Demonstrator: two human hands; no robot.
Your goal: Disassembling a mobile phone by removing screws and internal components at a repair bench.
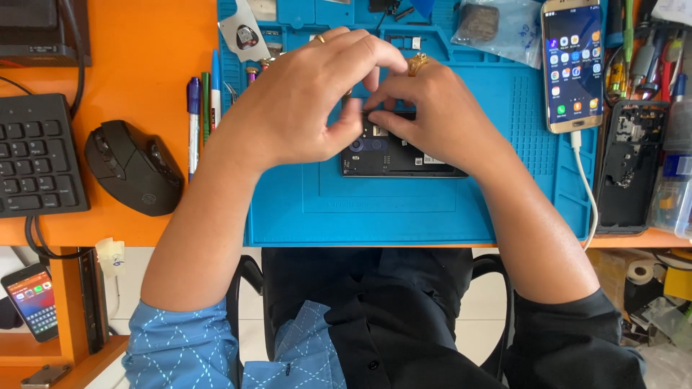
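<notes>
Pinching at the top edge of an opened black phone (400, 160), both hands meet near the middle of the blue repair mat (404, 216). The phone lies with its long axis running left to right across the mat, its inner boards facing up, and it sits directly beneath the fingertips, slightly toward the mat's near edge from the knuckles. The left hand (303, 101) has thumb and forefinger closed together over the phone's upper left part; whether a small piece is caught between them I cannot tell (the fingers hide it). The right hand (436, 115) presses its thumb and forefinger down on the same upper edge, touching the phone, and is the nearer of the two to its centre.

At the mat's far right corner a gold-rimmed phone (573, 65) lies lit, its long axis pointing away from the person, a white cable (585, 180) trailing from its near end. Beside it, toward the far edge, rests a clear plastic bag (497, 25) with a dark pad inside. A white tag with a dark oval (245, 32) lies at the far left corner, with pens (203, 108) along the left edge.
</notes>
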